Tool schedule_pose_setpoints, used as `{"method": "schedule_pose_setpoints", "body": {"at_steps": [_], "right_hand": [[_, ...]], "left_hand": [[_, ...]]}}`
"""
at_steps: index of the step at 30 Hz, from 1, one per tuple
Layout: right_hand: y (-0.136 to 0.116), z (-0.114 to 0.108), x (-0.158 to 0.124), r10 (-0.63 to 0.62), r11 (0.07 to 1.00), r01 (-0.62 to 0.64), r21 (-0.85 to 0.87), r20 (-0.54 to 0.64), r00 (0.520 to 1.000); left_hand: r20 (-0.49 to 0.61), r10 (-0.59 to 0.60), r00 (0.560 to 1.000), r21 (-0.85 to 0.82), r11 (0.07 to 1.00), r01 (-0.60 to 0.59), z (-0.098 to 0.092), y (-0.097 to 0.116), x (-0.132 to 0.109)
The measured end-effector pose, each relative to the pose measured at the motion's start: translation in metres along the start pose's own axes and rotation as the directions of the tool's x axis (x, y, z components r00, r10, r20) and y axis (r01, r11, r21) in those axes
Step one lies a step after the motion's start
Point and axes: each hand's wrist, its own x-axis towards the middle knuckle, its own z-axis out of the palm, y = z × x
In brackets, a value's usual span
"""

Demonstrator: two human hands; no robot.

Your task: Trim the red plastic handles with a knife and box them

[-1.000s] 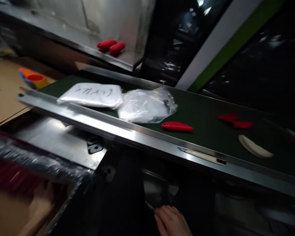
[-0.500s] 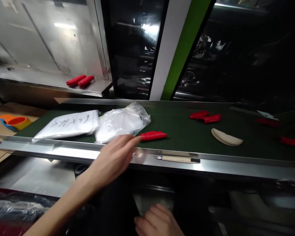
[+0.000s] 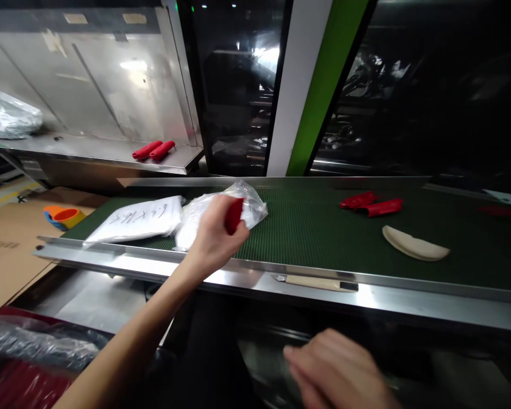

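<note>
Red piece (image 3: 235, 216) in the grasping left hand (image 3: 216, 232), exposed part up and rightward, long axis unclear.

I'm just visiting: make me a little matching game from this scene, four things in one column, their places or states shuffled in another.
Things
1. Craft knife
2. Left hand
3. Cream curved piece
4. Orange, blue and yellow item

Places or states
A. On cardboard
B. Holding a red piece
C. On the metal rail
D. On the green belt

Pairs: 1-C, 2-B, 3-D, 4-A
</note>
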Motion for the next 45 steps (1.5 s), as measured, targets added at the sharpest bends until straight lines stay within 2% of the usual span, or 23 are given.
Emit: {"method": "schedule_pose_setpoints", "body": {"at_steps": [2, 4, 5, 7, 9, 11, 15, 18, 21, 25, 28, 30, 33, 37, 39, 40, 42, 45], "right_hand": [[0.016, -0.018, 0.031, -0.026, 0.999, 0.027, -0.039, 0.011, 1.000], [0.036, -0.024, 0.068, -0.029, 0.997, 0.031, -0.075, 0.025, 0.999], [0.047, -0.021, 0.088, 0.002, 0.995, 0.008, -0.100, 0.093, 0.996], [0.069, -0.006, 0.126, 0.043, 0.992, -0.019, -0.125, 0.195, 0.980], [0.090, 0.019, 0.160, 0.057, 0.990, -0.017, -0.137, 0.298, 0.953], [0.105, 0.048, 0.188, 0.070, 0.989, -0.011, -0.149, 0.399, 0.914], [0.120, 0.103, 0.220, 0.114, 0.982, -0.017, -0.188, 0.523, 0.845], [0.123, 0.129, 0.225, 0.155, 0.977, -0.041, -0.211, 0.559, 0.814], [0.124, 0.138, 0.222, 0.197, 0.970, -0.079, -0.229, 0.560, 0.805], [0.126, 0.131, 0.220, 0.226, 0.967, -0.125, -0.221, 0.522, 0.822], [0.126, 0.116, 0.222, 0.220, 0.973, -0.152, -0.172, 0.514, 0.829], [0.122, 0.101, 0.219, 0.219, 0.976, -0.180, -0.124, 0.509, 0.832], [0.104, 0.071, 0.204, 0.249, 0.964, -0.262, -0.036, 0.463, 0.850], [0.054, 0.041, 0.159, 0.306, 0.912, -0.387, 0.133, 0.405, 0.861], [0.024, 0.038, 0.130, 0.326, 0.876, -0.435, 0.207, 0.409, 0.852], [0.010, 0.040, 0.115, 0.337, 0.852, -0.461, 0.250, 0.411, 0.847], [-0.014, 0.047, 0.088, 0.369, 0.787, -0.514, 0.341, 0.408, 0.835], [-0.031, 0.061, 0.053, 0.447, 0.685, -0.601, 0.411, 0.414, 0.793]], "left_hand": [[-0.137, -0.146, 0.980, -0.085, 0.987, 0.135, -0.019, 0.000, -0.029], [-0.183, -0.255, 0.950, -0.186, 0.957, 0.221, -0.030, 0.004, -0.061], [-0.174, -0.331, 0.927, -0.274, 0.921, 0.277, -0.033, 0.008, -0.076], [-0.076, -0.573, 0.816, -0.511, 0.725, 0.462, -0.032, 0.016, -0.104], [0.063, -0.714, 0.697, -0.624, 0.517, 0.586, -0.026, 0.024, -0.125], [0.175, -0.758, 0.628, -0.666, 0.379, 0.643, -0.017, 0.029, -0.140], [0.334, -0.760, 0.557, -0.771, 0.121, 0.626, 0.002, 0.029, -0.160], [0.400, -0.746, 0.532, -0.784, 0.022, 0.620, 0.012, 0.027, -0.173], [0.438, -0.732, 0.522, -0.789, -0.036, 0.613, 0.016, 0.023, -0.184], [0.441, -0.732, 0.519, -0.802, -0.061, 0.595, 0.017, 0.017, -0.193], [0.414, -0.748, 0.518, -0.811, -0.045, 0.583, 0.016, 0.014, -0.196], [0.373, -0.761, 0.531, -0.820, -0.003, 0.572, 0.015, 0.014, -0.196], [0.277, -0.771, 0.573, -0.834, 0.104, 0.542, 0.012, 0.020, -0.189], [0.063, -0.728, 0.682, -0.847, 0.322, 0.423, 0.008, 0.037, -0.172], [0.059, -0.677, 0.734, -0.860, 0.339, 0.382, 0.009, 0.044, -0.166], [0.082, -0.665, 0.743, -0.867, 0.320, 0.382, 0.011, 0.046, -0.165], [0.108, -0.685, 0.721, -0.858, 0.302, 0.415, 0.016, 0.048, -0.168], [0.083, -0.728, 0.680, -0.747, 0.407, 0.526, 0.025, 0.042, -0.186]]}}
